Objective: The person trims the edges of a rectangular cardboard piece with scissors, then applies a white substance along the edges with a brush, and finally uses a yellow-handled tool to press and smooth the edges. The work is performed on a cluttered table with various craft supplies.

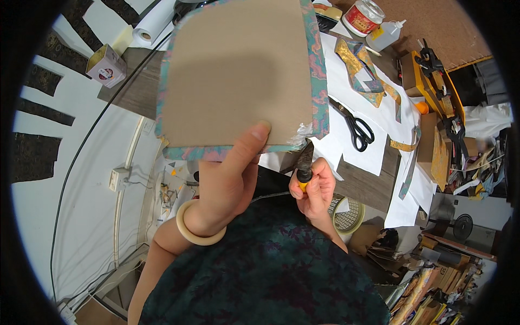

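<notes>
My left hand [238, 168] grips a stiff beige board [238, 70] by its lower edge, thumb on its face and fingers underneath. Teal and pink patterned fabric is folded over the board's edges. At the lower right corner the fabric looks whitish, shiny and creased. Closed round the yellow handle of a tool [305, 165] is my right hand [314, 189]. This tool has a black collar and a dark, flat, tapering tip, which points up close to that corner; whether it touches cannot be told. A dark cord [271, 195] runs left from near the right hand.
Black-handled scissors [358, 132] lie on white paper on the wooden table [363, 187], with patterned fabric strips [360, 70] beyond. A tub [364, 19] and a squeeze bottle [385, 35] stand at the back. Below the table edge sits a round basket [348, 216]. A box [106, 66] stands left.
</notes>
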A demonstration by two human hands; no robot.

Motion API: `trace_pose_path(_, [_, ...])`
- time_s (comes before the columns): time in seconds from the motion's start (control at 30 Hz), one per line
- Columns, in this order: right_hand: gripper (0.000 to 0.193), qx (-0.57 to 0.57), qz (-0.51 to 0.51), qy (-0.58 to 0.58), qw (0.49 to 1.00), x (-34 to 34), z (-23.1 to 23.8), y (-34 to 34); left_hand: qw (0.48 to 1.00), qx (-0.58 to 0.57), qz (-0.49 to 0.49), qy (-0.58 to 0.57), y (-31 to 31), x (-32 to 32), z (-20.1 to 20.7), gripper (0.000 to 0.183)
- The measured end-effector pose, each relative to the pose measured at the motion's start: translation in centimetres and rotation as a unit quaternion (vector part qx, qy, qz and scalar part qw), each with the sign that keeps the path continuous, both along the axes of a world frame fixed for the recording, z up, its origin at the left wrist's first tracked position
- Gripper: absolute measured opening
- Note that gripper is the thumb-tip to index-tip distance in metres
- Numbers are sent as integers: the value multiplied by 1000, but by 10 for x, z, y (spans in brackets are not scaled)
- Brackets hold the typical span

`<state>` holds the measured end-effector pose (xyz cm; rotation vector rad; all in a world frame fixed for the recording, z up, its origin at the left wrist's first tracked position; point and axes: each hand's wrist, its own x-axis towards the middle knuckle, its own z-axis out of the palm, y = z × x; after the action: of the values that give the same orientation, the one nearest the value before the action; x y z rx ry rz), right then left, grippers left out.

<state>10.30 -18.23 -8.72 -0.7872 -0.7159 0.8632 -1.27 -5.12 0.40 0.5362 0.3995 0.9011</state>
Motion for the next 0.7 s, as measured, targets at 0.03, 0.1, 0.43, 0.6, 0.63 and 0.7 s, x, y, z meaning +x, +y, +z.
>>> trace_pose_path(0.03, [21,0,0,1,1000,0,1,0,1000,23,11,2,-1,-1,-3,21])
trace_pose_path(0.1, [20,-14,7,2,1000,2,1,-2,994,92,38,47,-4,-3,-7,19])
trace_pose_path(0.43, [19,-48,7,-27,998,6,9,-7,897,368,105,220,-4,-14,-10,12])
trace_pose_path(0.6, [21,-15,-50,-89,995,3,8,-6,947,249,90,182,-3,-13,0,9])
trace_pose_path(0.63, [22,0,-60,-96,994,3,6,-6,973,174,83,130,-3,-10,4,8])
trace_pose_path(0.7, [23,25,-122,-129,984,-1,3,-3,997,50,50,22,2,-7,3,12])
